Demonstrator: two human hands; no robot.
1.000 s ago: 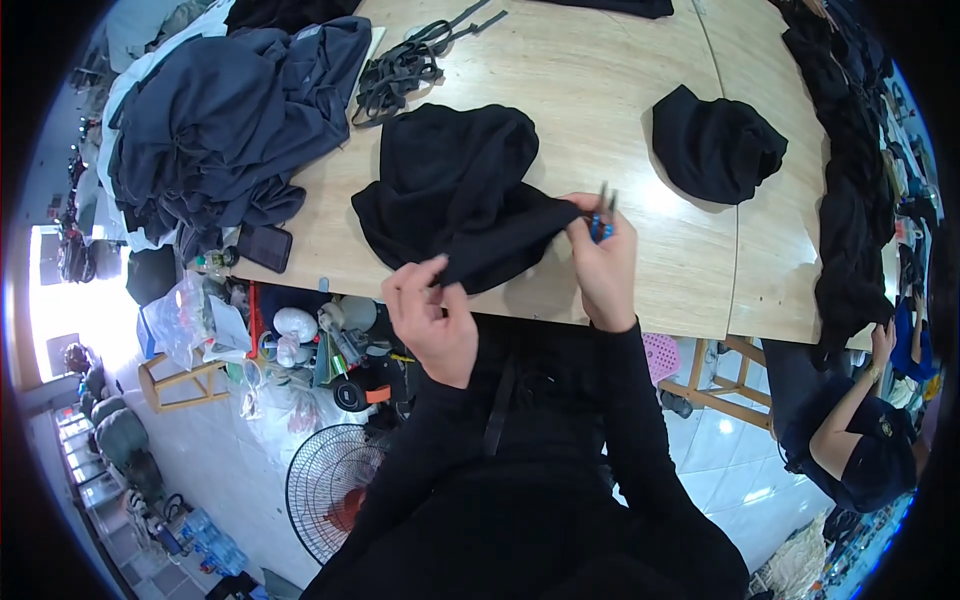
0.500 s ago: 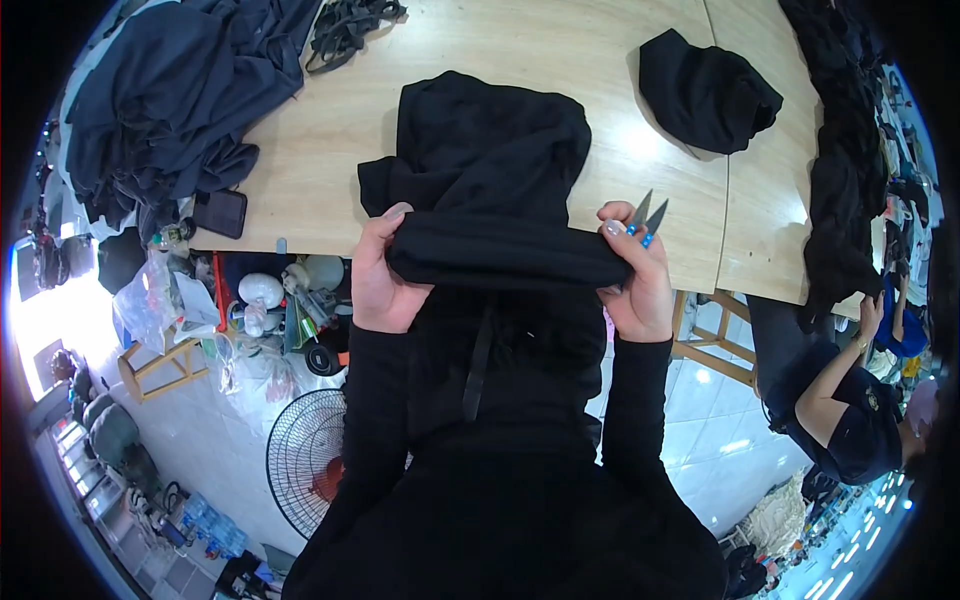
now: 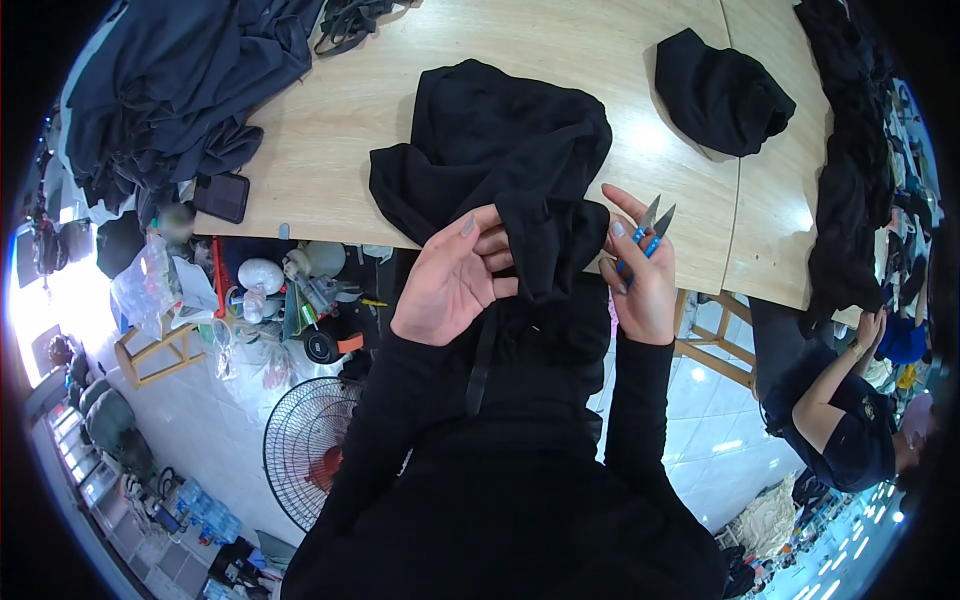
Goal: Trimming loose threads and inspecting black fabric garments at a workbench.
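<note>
A black cloth garment (image 3: 510, 130) lies crumpled on the table, its near end bunched and hanging over the table's front edge. At that end, my left hand (image 3: 445, 285) is turned palm up, its fingers tucked behind the bunched fabric and its thumb raised off the cloth. My right hand (image 3: 645, 285) holds blue-handled thread snips (image 3: 648, 235), blades pointing up and away and spread apart. The right thumb and fingers are close beside the cloth's right side; whether they touch it I cannot tell.
Dark fabric (image 3: 190, 90) is heaped at the far left, near a phone (image 3: 222, 197). Another black cloth piece (image 3: 722, 92) lies at the right, and black fabric (image 3: 850, 160) lines the right edge. Below are a fan (image 3: 312, 450) and a stool (image 3: 715, 335). A person (image 3: 845, 420) works at the right.
The flat folded band stretched between my hands has collapsed into a bunch. My left hand has moved right, toward my right hand, and its thumb has come off the cloth.
</note>
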